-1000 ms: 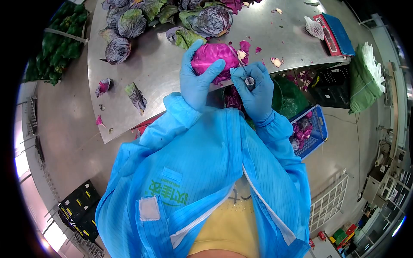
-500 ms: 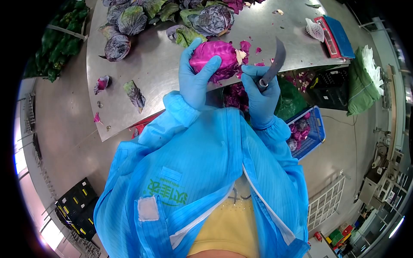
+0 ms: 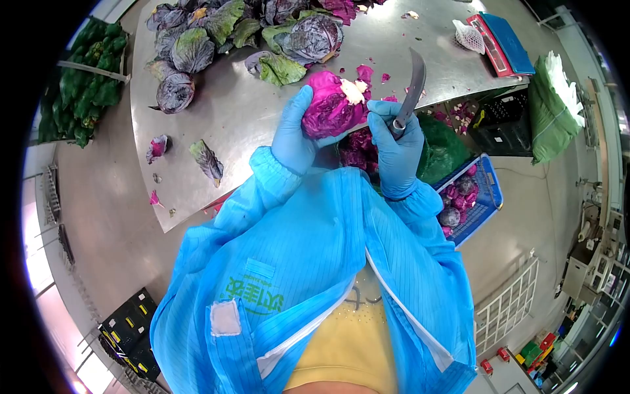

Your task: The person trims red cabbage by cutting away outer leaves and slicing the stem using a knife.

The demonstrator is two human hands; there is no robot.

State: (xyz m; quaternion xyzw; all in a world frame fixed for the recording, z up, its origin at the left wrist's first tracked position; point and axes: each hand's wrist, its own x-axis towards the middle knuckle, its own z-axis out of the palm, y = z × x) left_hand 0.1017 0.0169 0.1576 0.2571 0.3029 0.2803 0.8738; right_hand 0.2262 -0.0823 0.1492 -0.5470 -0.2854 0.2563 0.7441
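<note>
My left grip (image 3: 293,136), curled wide around a purple cabbage (image 3: 327,108), supports it; just beside, my right grip (image 3: 399,154), tightly closed, holds a curved knife (image 3: 414,84) projecting beyond it.

Red cabbage (image 3: 325,117) and curved knife (image 3: 415,84) at a metal table (image 3: 246,115)
The left hand (image 3: 293,141) cups the cabbage, its pale cut base showing; the right hand (image 3: 399,154) grips the knife, its blade apart from the cabbage.
</note>
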